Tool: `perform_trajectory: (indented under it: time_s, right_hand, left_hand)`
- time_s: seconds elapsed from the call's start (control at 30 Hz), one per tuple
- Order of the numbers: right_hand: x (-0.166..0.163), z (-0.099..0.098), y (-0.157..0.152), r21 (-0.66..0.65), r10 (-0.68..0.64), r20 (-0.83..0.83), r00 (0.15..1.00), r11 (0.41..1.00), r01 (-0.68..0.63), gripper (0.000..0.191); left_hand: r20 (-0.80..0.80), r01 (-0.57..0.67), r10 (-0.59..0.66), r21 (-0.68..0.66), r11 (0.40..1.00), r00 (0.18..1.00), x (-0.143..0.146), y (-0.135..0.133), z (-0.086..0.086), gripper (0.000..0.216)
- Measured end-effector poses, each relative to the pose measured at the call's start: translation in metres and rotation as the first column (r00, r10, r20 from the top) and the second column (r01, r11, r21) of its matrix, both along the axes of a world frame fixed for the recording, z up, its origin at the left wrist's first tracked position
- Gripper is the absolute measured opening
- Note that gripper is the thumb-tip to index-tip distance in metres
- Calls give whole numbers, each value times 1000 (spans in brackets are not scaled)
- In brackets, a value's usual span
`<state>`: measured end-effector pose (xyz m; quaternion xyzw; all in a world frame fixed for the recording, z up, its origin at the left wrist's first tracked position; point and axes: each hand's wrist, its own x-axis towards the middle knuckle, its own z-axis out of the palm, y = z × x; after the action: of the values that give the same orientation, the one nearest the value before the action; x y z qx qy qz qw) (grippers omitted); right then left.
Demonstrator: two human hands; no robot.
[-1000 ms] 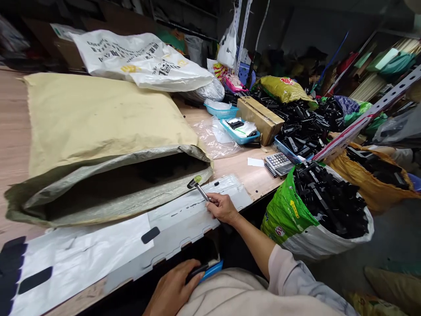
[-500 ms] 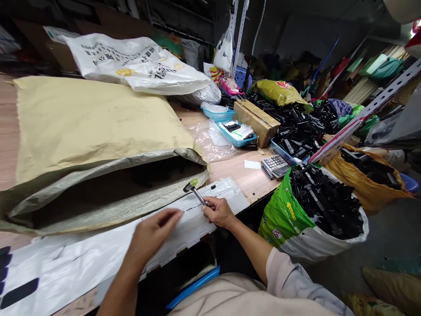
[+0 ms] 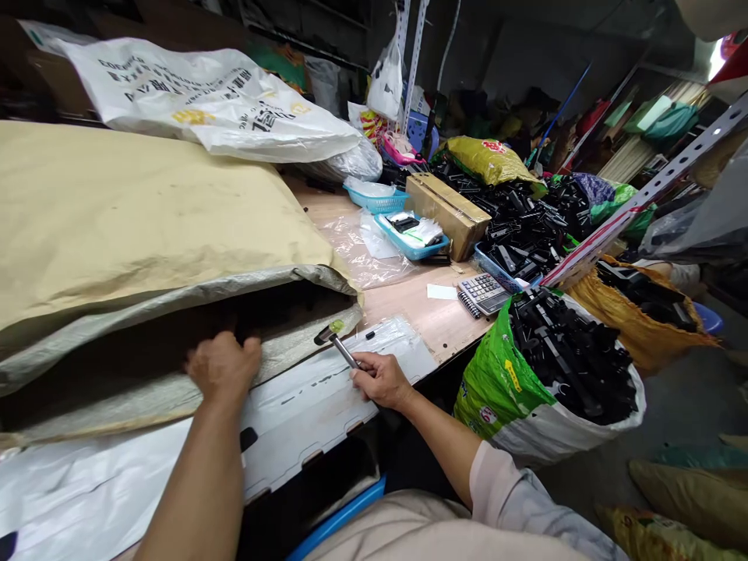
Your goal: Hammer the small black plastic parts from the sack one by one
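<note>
My right hand (image 3: 382,379) is closed round the metal handle of a small hammer-like tool (image 3: 340,347). Its dark head, with a yellow-green piece at one end, lies over the front lip of a large tan sack (image 3: 146,210). At the sack's wide mouth is my left hand (image 3: 225,362), reaching into the dark opening; its fingertips are blurred and partly hidden there. What lies inside the sack is too dark to make out. A white covered board (image 3: 315,405) runs along the table edge below both hands, with a small black piece (image 3: 370,336) on it.
A calculator (image 3: 487,292), a white card (image 3: 442,292), blue baskets (image 3: 412,248) and a cardboard box (image 3: 449,214) stand to the right. Beside the table are a green-and-white sack (image 3: 496,382) full of black parts and a slanted metal post (image 3: 643,199).
My left hand has moved left and forward, from over the white board into the sack's mouth. The right hand keeps the tool in nearly the same place. The view has shifted slightly.
</note>
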<state>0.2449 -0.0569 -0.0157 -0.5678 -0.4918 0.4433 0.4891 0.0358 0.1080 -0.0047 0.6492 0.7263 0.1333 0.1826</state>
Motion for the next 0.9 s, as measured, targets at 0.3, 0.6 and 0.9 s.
perform_trajectory:
  time_s: [0.3, 0.6, 0.9]
  right_hand:
    - [0, -5, 2, -2, -6, -11, 1000, 1000, 6, 37]
    - [1, -7, 3, 1, -9, -27, 1000, 1000, 9, 38]
    - [3, -13, 2, 24, 9, -6, 1000, 1000, -9, 41]
  left_hand:
    - [-57, -17, 23, 101, 995, 998, 2, -18, 14, 58]
    - [8, -63, 63, 140, 988, 998, -27, -44, 5, 55]
    - [277, 434, -530, 340, 834, 801, -28, -95, -20, 36]
